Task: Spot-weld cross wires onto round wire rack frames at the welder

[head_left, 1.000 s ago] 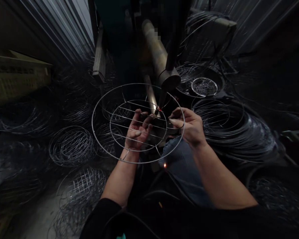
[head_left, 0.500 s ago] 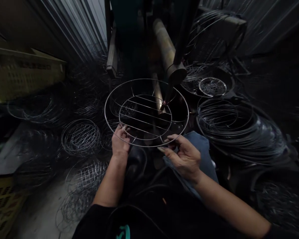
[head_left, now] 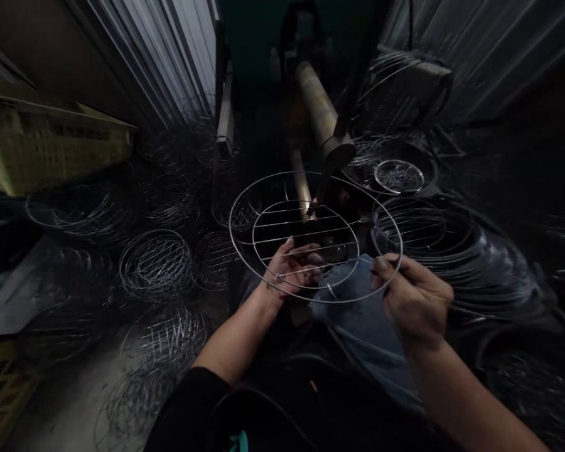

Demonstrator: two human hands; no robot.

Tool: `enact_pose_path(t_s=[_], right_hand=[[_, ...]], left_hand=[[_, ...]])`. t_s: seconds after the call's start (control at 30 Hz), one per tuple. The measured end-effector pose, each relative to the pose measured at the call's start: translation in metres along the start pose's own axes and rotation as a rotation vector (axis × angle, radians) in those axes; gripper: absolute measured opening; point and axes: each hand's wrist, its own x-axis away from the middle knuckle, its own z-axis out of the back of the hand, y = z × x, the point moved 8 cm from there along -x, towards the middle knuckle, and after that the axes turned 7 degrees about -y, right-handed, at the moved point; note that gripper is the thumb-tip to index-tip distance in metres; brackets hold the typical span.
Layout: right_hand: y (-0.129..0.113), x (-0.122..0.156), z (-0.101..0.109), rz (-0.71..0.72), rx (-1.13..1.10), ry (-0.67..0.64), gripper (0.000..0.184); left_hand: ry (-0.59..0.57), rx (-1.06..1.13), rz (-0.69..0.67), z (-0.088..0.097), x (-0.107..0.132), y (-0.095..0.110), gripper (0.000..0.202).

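A round wire rack (head_left: pixel 306 239), with an outer ring, a smaller inner ring and several parallel bars, is held out in front of me, slightly tilted. My right hand (head_left: pixel 414 295) pinches its outer ring at the near right side. Below the rack's near left part, my left hand (head_left: pixel 294 267) lies palm up, its fingers apart and partly behind the wires; whether it touches them is hard to tell. Beyond the rack, a thick metal cylinder (head_left: pixel 322 119) juts from a dark machine above a thinner rod (head_left: pixel 303 188) with a dark tip near the rack.
Stacked wire racks (head_left: pixel 156 265) lie on the floor at left. To the right sit many wire rings (head_left: pixel 489 263) and a pan holding a small round bowl (head_left: pixel 398 176) of metal pieces. Yellow crates (head_left: pixel 66 147) stand at far left. My denim-covered knee (head_left: pixel 353 314) is beneath the rack.
The rack has moved right and a little nearer, with my right hand on its rim. My left hand has shifted right from the near left edge to under the rack, its fingers spreading.
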Motion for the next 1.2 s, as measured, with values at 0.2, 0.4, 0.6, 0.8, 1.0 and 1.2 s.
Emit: enact_pose_path(t_s=[0.2,0.4,0.6,0.8,1.0,1.2], right_hand=[[-0.006,-0.026,0.018,-0.032,0.01,0.069,0.011],[0.015,-0.043,0.001,-0.13,-0.033,-0.044,0.02],[0.049,-0.066,-0.034,-0.181,-0.174,-0.098,0.025],[0.053,-0.072,-0.047,-0.196,-0.127,-0.054,0.023],[0.047,-0.084,-0.049,-0.046,-0.018,-0.038,0.02],[0.042,-0.1,-0.063,-0.062,-0.087,-0.039,0.019]], left_hand=[[-0.386,0.003,0.071,-0.063,-0.005,-0.006,0.074],[-0.364,-0.029,-0.038,-0.064,0.005,-0.011,0.059],[-0.251,-0.143,-0.133,-0.046,0.011,-0.005,0.05],[-0.257,-0.239,-0.164,-0.037,0.011,0.004,0.056],[-0.257,-0.254,-0.173,-0.031,0.003,0.007,0.057],[-0.244,-0.27,-0.225,-0.039,0.0,0.032,0.053]])
